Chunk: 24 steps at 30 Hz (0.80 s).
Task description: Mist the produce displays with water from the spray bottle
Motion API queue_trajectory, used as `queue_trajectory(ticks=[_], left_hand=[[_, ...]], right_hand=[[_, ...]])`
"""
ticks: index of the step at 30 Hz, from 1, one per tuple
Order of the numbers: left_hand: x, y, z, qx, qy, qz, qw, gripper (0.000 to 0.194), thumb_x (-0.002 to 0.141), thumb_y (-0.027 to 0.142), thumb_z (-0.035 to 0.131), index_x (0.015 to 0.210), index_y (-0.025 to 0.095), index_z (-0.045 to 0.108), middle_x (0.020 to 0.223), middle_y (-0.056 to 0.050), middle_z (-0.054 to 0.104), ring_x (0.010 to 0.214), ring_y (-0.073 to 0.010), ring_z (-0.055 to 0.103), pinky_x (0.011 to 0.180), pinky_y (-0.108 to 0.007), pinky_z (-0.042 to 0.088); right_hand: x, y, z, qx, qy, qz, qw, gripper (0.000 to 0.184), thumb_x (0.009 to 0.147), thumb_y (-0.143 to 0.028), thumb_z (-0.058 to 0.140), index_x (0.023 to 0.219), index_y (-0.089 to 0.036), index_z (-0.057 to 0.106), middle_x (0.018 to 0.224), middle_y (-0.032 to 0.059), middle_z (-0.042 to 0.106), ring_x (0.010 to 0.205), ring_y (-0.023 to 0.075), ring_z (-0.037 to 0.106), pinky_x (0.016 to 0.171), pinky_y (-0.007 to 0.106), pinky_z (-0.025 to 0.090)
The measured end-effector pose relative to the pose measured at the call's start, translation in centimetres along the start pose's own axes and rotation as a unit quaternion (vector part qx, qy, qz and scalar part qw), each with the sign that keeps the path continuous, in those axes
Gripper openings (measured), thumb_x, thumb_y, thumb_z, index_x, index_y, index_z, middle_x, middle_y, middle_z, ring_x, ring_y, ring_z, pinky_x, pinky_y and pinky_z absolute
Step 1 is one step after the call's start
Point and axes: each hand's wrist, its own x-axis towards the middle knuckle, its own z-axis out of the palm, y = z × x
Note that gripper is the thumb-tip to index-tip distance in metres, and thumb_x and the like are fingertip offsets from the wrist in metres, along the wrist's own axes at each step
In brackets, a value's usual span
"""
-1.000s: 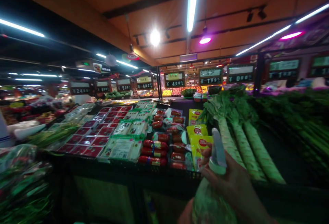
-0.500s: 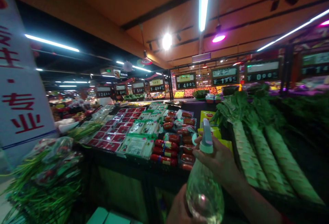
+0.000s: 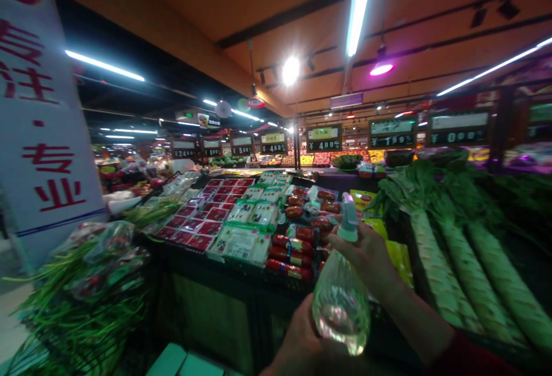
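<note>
A clear plastic spray bottle [image 3: 340,301] with a pale green trigger head [image 3: 348,221] is held up in front of me. My left hand [image 3: 297,338] cups its rounded lower body from the left. My right hand [image 3: 371,255] wraps the neck just under the trigger head. Behind the bottle lies a dark display counter [image 3: 202,267] with red and green packaged goods [image 3: 241,226], red sausage packs [image 3: 293,249] and yellow packets [image 3: 399,252].
Long pale green stem vegetables [image 3: 470,261] lie on the counter at the right. Bundles of green chives and bagged produce [image 3: 81,290] fill the lower left. A white pillar sign with red characters [image 3: 43,134] stands at the left. Price boards [image 3: 323,137] hang at the back.
The view has swung left, bringing the white pillar sign in. My left hand has come up under the bottle, and the bottle has moved left, away from the stem vegetables.
</note>
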Motion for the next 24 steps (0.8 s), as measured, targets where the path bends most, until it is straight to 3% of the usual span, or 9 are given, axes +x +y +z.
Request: queue_trajectory(ticks=[6, 15, 20, 24], left_hand=[[0.1, -0.3, -1.3, -0.002, 0.002, -0.009, 1.0, 0.083, 0.047, 0.027, 0.096, 0.12, 0.006, 0.063, 0.115, -0.02, 0.077, 0.103, -0.0339, 0.072, 0.086, -0.039, 0.054], [-0.4, 0.3, -1.6, -0.031, 0.0, 0.01, 0.999, 0.087, 0.046, 0.031, 0.097, 0.122, 0.007, 0.062, 0.116, -0.02, 0.077, 0.104, -0.0325, 0.072, 0.088, -0.039, 0.053], [-0.7, -1.0, -2.4, 0.011, 0.023, 0.009, 1.0, 0.091, 0.043, 0.039, 0.097, 0.12, 0.007, 0.062, 0.117, -0.02, 0.076, 0.107, -0.035, 0.07, 0.089, -0.04, 0.052], [-1.0, -2.5, -3.0, 0.006, 0.022, -0.003, 1.0, 0.089, 0.045, 0.036, 0.096, 0.122, 0.008, 0.061, 0.119, -0.021, 0.074, 0.11, -0.0354, 0.068, 0.093, -0.042, 0.052]], right_hand=[[0.2, -0.5, 1.2, -0.013, 0.011, 0.007, 1.0, 0.025, 0.074, -0.043, 0.069, 0.084, -0.02, 0.062, 0.08, 0.0057, 0.072, 0.074, 0.0266, 0.068, 0.069, 0.037, 0.051], [0.4, -1.0, 2.5, -0.001, 0.006, 0.007, 1.0, 0.027, 0.071, -0.041, 0.074, 0.086, -0.021, 0.065, 0.081, 0.0035, 0.071, 0.074, 0.0241, 0.067, 0.069, 0.035, 0.051], [0.0, -0.9, 3.2, 0.029, -0.018, 0.014, 0.999, 0.026, 0.07, -0.04, 0.071, 0.085, -0.021, 0.063, 0.072, 0.0012, 0.068, 0.065, 0.0212, 0.064, 0.06, 0.032, 0.05], [-0.2, -1.0, 3.6, 0.043, -0.025, 0.022, 0.999, 0.025, 0.068, -0.038, 0.072, 0.081, -0.021, 0.061, 0.073, 0.0008, 0.067, 0.066, 0.0202, 0.063, 0.063, 0.032, 0.051]])
